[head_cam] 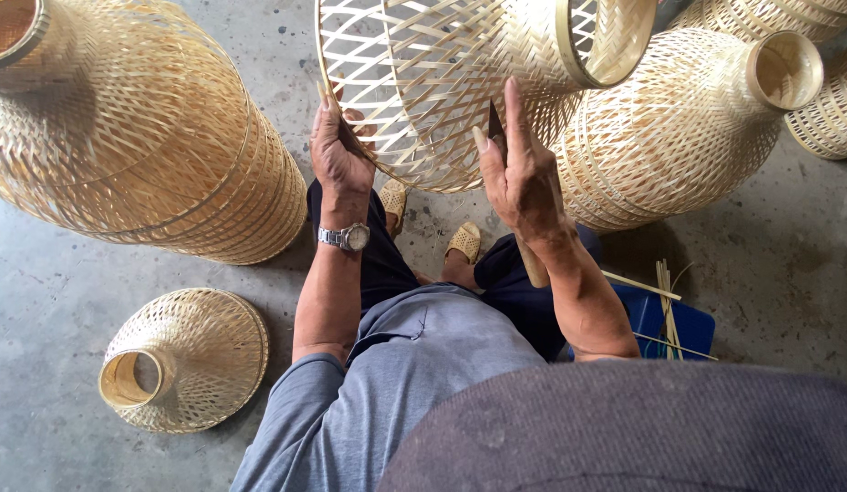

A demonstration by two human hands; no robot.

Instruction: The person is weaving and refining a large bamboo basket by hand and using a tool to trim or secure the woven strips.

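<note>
Held woven shade (460,82) cut off at top; knife blade (494,123) mostly hidden behind right hand (524,178).

No packages, labels, signs or screens in view.

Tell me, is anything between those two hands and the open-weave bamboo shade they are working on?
Nothing visible. The left hand already has its grip on the wide rim of the pale open-weave bamboo shade. The right hand rests against that rim too, pressing a dark-bladed knife with a wooden handle to the weave.
</note>
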